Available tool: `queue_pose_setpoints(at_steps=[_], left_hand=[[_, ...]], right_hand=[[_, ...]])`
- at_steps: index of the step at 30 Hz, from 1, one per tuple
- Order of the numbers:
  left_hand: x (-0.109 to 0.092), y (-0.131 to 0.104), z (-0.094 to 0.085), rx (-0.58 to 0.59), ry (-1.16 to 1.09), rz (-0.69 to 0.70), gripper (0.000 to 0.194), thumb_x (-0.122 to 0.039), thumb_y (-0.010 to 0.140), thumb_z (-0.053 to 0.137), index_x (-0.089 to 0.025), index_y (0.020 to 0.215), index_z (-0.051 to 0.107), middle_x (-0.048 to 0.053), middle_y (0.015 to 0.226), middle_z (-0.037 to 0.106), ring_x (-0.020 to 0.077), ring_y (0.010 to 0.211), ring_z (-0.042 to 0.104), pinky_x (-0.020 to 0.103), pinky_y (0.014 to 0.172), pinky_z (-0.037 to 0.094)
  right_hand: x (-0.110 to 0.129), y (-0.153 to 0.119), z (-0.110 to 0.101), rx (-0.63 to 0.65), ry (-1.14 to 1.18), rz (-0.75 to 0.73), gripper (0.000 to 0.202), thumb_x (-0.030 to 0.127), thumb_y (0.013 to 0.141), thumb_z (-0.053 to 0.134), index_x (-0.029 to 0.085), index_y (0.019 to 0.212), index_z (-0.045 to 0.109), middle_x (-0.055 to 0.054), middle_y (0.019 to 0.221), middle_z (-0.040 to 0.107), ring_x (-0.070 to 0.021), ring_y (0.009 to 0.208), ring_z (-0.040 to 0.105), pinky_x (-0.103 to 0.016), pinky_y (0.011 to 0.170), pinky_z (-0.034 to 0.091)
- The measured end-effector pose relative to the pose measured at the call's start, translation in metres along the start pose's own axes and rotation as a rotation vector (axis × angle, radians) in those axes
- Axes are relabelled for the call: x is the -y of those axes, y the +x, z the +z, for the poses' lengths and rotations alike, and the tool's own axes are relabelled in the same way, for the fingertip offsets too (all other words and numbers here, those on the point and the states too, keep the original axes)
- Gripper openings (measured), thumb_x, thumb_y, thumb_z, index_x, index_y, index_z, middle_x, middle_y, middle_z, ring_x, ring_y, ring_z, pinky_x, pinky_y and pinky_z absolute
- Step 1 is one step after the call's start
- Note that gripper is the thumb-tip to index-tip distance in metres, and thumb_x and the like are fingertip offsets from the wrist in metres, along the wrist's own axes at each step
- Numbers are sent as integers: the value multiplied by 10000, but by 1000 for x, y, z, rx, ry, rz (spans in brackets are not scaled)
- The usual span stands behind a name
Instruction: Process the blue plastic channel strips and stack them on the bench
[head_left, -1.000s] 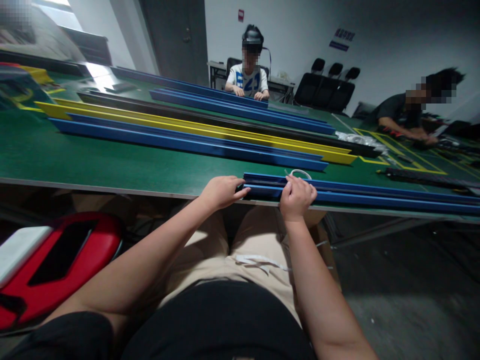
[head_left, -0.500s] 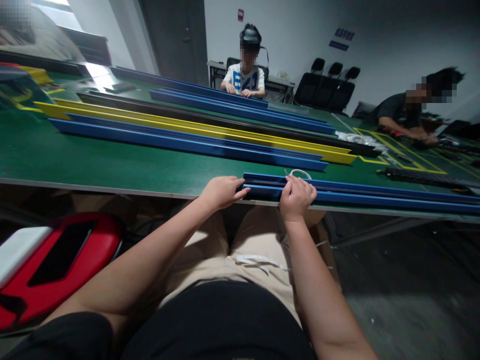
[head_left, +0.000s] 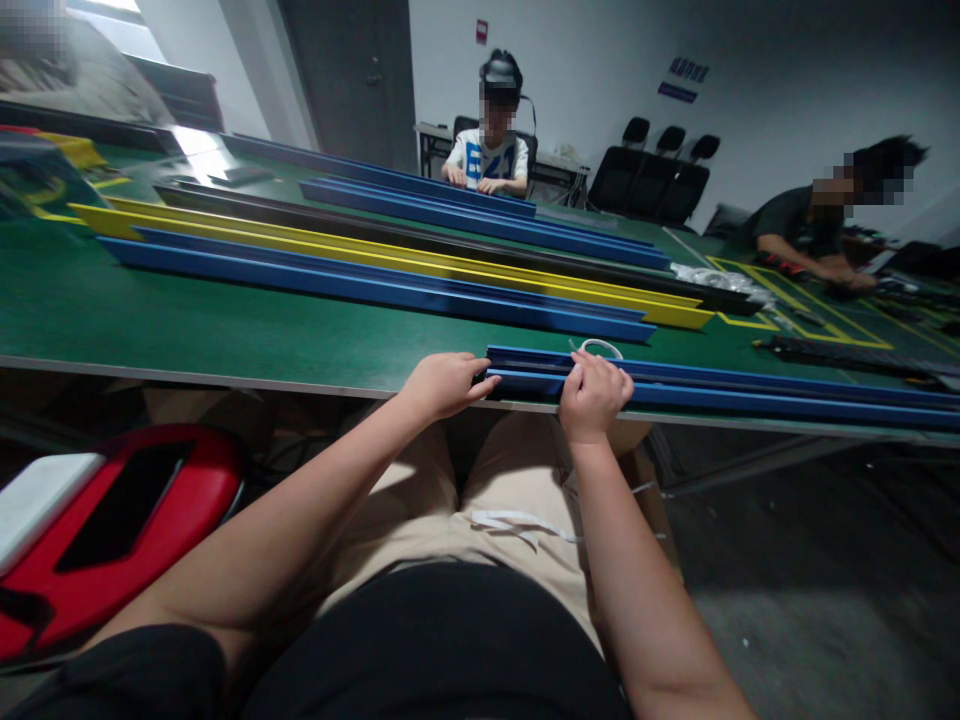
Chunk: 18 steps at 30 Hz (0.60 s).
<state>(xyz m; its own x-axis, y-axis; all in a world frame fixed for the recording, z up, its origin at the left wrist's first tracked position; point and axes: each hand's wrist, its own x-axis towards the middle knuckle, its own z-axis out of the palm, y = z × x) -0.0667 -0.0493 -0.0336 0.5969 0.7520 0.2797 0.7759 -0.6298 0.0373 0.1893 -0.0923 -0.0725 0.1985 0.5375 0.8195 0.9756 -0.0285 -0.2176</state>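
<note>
A long blue channel rail (head_left: 750,393) lies along the table's near edge and runs off to the right. My left hand (head_left: 448,385) is at the rail's left end, thumb and fingers closed around that end; a small dark piece shows between them. Further right, my right hand (head_left: 595,395) grips the same rail, its fingers curled over the channel. Just behind my right hand, a thin white cable loop (head_left: 602,347) rises from the rail. The inside of the channel under my right hand is hidden.
Behind the rail, on the green table (head_left: 300,335), lie another blue rail (head_left: 375,287), a yellow rail (head_left: 480,276) and a black rail (head_left: 330,220). Clear plastic wrap (head_left: 724,280) lies at their right ends. Two people work across the table. A red stool (head_left: 202,490) stands at lower left.
</note>
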Motion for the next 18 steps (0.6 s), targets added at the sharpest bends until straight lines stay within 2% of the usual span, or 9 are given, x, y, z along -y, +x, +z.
queue_pose_setpoints(at_steps=[9, 18], left_hand=[[1, 1, 2, -7, -13, -5, 547, -598, 1020, 304, -265, 1277, 654, 63, 1137, 736, 225, 1003, 695, 310, 784, 469], [1, 3, -3, 37, -39, -22, 556, -607, 1008, 314, -264, 1281, 656, 66, 1154, 741, 230, 1036, 693, 300, 803, 476]], right_hand=[[0, 0, 0, -13, 23, 9, 321, 286, 984, 444, 256, 1118, 734, -37, 1197, 736, -230, 1192, 586, -471, 1118, 258], [2, 1, -2, 23, -16, 10, 362, 266, 979, 402, 242, 1121, 734, -71, 1182, 733, -248, 1181, 585, -494, 1101, 263]])
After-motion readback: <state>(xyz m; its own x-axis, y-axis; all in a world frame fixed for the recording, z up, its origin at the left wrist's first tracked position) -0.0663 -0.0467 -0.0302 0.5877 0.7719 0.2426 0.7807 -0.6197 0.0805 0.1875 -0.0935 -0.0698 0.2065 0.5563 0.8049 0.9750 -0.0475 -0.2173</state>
